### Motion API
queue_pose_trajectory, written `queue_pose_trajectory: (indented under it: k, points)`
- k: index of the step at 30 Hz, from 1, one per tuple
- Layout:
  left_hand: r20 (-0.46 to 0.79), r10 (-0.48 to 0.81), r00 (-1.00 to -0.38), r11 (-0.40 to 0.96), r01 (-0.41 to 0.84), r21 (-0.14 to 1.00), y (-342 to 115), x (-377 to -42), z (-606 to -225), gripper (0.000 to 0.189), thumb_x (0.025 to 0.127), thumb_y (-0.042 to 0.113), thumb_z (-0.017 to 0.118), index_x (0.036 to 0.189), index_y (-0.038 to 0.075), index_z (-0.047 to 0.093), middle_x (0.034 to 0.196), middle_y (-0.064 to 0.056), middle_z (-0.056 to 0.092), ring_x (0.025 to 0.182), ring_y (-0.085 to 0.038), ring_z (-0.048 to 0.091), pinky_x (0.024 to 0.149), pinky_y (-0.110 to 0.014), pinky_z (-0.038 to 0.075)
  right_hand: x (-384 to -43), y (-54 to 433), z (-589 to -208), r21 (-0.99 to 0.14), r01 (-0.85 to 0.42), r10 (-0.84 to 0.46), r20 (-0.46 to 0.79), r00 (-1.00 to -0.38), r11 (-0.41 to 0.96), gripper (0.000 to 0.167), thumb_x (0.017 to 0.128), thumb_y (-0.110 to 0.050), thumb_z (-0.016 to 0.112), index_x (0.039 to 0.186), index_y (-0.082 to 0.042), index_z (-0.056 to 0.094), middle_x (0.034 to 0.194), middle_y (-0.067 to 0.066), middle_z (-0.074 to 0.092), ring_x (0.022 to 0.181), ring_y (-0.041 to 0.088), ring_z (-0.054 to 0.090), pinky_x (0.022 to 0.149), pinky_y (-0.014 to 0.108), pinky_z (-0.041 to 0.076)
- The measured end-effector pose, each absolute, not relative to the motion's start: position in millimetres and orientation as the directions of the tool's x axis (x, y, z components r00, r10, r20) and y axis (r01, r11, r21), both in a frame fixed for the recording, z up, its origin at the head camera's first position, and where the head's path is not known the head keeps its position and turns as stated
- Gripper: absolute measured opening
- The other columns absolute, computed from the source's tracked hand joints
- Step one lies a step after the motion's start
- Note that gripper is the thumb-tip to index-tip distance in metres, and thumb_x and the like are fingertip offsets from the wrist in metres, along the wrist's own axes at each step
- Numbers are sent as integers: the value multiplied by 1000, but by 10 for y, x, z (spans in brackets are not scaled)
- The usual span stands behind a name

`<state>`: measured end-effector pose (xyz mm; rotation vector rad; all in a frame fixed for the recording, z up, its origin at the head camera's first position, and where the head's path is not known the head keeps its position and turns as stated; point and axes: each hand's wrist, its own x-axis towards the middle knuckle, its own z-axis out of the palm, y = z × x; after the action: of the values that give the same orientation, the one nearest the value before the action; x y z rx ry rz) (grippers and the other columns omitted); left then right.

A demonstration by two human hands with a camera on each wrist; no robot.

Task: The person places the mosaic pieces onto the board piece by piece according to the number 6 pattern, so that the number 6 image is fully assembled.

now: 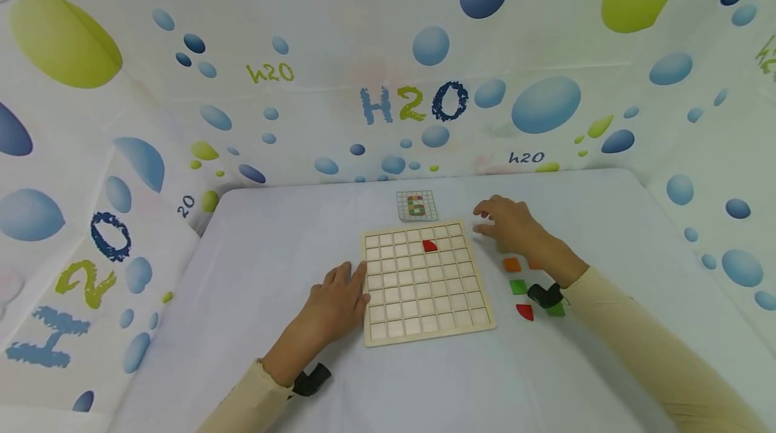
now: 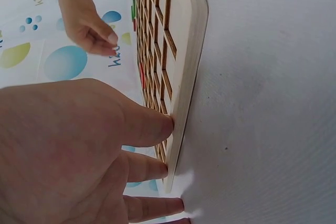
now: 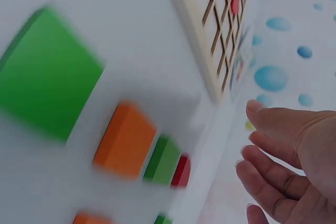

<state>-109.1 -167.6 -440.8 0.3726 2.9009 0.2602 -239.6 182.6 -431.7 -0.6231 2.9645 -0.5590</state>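
A wooden grid board [image 1: 429, 337] lies on the table, with one red quarter-round piece [image 1: 429, 246] in a cell of its upper part. My left hand [image 1: 332, 305] touches the board's left edge; in the left wrist view the thumb and a finger [image 2: 148, 169] rest on the frame. To the right of the board, my right hand [image 1: 514, 227] hovers above the table, fingers loosely bent and thumb apart, holding nothing visible. Beneath and beside that arm lie an orange piece [image 1: 512, 264], a green piece [image 1: 518, 287] and a red piece [image 1: 525, 312].
Behind the board lies a small pattern card [image 1: 416, 206] with a coloured figure on a grid. Another green piece [image 1: 556, 310] and an orange piece [image 1: 535, 263] are partly covered by the right arm. A patterned sheet [image 1: 315, 143] hangs behind the white table.
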Motion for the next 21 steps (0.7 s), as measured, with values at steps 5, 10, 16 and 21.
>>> queue_pose_trajectory:
  k: [5,10,16,21]
  points:
    - [-174,267,-948,952,230,204,-1675,-1083,-4390,60,111,29,55,162,2,39,158,-30,42,145,-49,44,103,-68,47,-2390,2163,-4305,-400,-323,-358,-12,-934,857,35,101,-16,74,130,1,67,123,21,66,114,38,64,100,62,46]
    - [-169,265,-949,952,230,202,-1683,-1092,-4428,60,111,30,55,162,3,39,158,-30,42,145,-49,44,102,-69,47,-2384,2388,-4341,-410,-251,-306,-71,-950,877,37,101,-16,73,133,2,65,126,24,64,117,41,62,103,59,51]
    - [-154,271,-950,949,238,205,-1694,-1080,-4460,60,111,30,55,162,3,39,158,-31,42,144,-49,45,101,-69,48,-2375,2542,-4423,-410,-199,-267,-115,-957,890,42,99,-18,75,134,2,65,126,25,63,118,42,60,104,61,49]
    - [-159,274,-948,947,238,216,-1693,-1082,-4442,60,111,29,55,162,3,39,158,-31,41,145,-49,45,102,-69,47,-2382,2604,-4456,-409,-177,-252,-138,-958,895,43,100,-18,75,135,2,63,127,26,63,117,42,59,104,62,49]
